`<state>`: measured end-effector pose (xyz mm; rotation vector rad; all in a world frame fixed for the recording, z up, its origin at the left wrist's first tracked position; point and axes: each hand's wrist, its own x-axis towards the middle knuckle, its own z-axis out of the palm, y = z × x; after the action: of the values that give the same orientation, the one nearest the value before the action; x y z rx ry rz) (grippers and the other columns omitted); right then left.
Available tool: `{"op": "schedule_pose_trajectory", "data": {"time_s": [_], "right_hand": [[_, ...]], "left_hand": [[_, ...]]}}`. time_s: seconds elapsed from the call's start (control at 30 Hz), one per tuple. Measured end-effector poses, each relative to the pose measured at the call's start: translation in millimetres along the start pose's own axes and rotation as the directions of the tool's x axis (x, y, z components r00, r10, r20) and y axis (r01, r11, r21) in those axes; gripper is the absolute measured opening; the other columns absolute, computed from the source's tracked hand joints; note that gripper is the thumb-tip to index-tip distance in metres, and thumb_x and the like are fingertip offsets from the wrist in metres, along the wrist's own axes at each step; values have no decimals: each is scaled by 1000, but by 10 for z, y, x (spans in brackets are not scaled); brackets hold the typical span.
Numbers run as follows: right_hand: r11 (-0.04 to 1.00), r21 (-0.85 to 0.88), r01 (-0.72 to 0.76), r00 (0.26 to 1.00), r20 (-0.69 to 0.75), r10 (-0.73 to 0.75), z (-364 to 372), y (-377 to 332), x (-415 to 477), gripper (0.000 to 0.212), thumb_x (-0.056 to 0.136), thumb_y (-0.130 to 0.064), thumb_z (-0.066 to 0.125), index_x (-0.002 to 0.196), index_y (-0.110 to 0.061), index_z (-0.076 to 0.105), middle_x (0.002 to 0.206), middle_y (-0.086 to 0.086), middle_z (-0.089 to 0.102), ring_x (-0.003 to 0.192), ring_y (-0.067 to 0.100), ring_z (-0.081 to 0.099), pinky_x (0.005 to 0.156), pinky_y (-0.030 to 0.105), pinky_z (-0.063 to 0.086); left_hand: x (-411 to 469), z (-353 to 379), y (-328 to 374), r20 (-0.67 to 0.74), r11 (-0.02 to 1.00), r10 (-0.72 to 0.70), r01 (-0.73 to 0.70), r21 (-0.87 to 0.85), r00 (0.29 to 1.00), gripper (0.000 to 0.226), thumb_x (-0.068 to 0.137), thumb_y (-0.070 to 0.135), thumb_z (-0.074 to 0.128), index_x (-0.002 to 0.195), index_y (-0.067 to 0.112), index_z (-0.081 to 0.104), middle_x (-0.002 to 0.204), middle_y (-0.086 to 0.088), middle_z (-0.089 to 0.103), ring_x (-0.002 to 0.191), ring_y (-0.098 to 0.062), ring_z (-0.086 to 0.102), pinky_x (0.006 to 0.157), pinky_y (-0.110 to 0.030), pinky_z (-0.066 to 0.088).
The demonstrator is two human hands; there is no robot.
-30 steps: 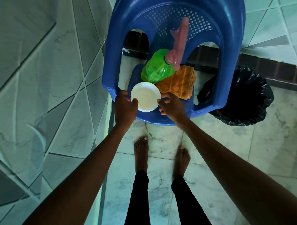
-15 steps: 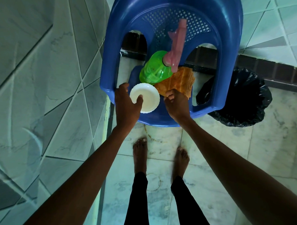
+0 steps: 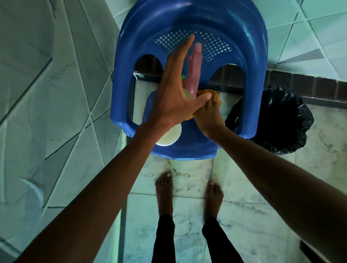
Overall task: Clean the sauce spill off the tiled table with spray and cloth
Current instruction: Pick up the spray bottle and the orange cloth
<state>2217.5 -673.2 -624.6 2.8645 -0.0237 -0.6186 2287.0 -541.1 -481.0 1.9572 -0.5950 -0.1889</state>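
On the seat of a blue plastic chair (image 3: 253,73) lies a spray bottle with a pink trigger head (image 3: 195,65); only slivers of its green body (image 3: 184,78) show. My left hand (image 3: 175,92) hovers flat over the bottle, fingers stretched out and apart, holding nothing. An orange cloth (image 3: 217,96) lies just right of the bottle, and my right hand (image 3: 207,115) rests on it with the fingers pinched into its fabric. A white dish (image 3: 169,138) sits at the seat's front, half hidden under my left wrist.
A black bin bag (image 3: 278,119) stands on the floor right of the chair. A tiled surface (image 3: 45,100) fills the left side. My bare feet (image 3: 164,188) stand on the marble floor, which has a brownish stain (image 3: 179,171) before the chair.
My left hand let go of the white dish and rose forward over the spray bottle. My right hand slid forward from the seat edge onto the orange cloth.
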Motion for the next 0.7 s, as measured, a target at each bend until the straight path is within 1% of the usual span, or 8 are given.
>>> {"op": "schedule_pose_trajectory", "data": {"time_s": [0.1,0.17,0.2,0.27,0.33,0.43,0.57,0.7], "right_hand": [[993,-120,-3,989,-146,-15,-88,22,87,37,62,0,61,100,-2,62,84,13,60,73,31,62,69,42,56],[997,-72,28,983,-179,-41,-235,38,105,32,58,4,66,86,-9,62,76,8,59,67,28,59,63,37,52],[1000,3,24,988,-150,-24,-299,49,93,31,63,4,67,90,-11,63,82,7,61,73,29,60,68,38,51],[985,168,-26,997,-63,37,-305,88,67,37,80,-1,61,116,-10,58,108,11,64,95,34,62,83,43,46],[926,356,-123,983,-86,164,-300,156,38,37,90,-10,55,126,-8,50,120,17,60,103,40,60,83,45,44],[716,680,-155,953,-88,290,-362,260,1,32,92,-10,51,123,-4,49,118,23,59,98,45,58,67,42,38],[469,870,-152,936,-26,352,-569,355,-94,32,89,-7,50,121,-4,51,109,21,65,94,41,60,64,34,32],[147,974,-173,913,103,395,-970,412,-316,33,90,-7,53,123,-9,53,100,5,64,87,22,59,69,33,42]], "left_hand": [[106,2,-45,10,995,59,-60,83,998,87,66,16,79,142,-1,41,141,-10,49,130,-18,45,106,-39,44],[142,3,-92,12,987,63,-64,145,998,77,68,17,75,138,3,47,134,-7,54,122,-16,49,96,-43,49],[155,2,-124,11,986,53,-54,157,999,74,68,17,74,136,4,49,131,-6,54,118,-17,51,93,-43,50],[178,-9,-185,6,994,17,-18,111,1000,68,71,17,75,133,4,50,128,-8,51,115,-17,54,92,-42,51],[185,-11,-221,0,999,-17,17,35,1000,60,75,14,74,129,8,49,126,-9,48,112,-17,56,91,-40,52],[217,50,-192,-10,996,-71,71,-45,997,54,81,13,68,128,18,43,125,-9,49,103,-20,62,87,-42,54],[331,120,-152,-82,986,-124,114,-123,989,39,90,19,59,124,7,45,118,-10,52,92,-31,67,81,-48,55],[436,-19,131,-152,979,-72,41,-201,986,33,91,-4,58,116,11,44,111,-15,51,92,-8,65,77,-16,52]]}}
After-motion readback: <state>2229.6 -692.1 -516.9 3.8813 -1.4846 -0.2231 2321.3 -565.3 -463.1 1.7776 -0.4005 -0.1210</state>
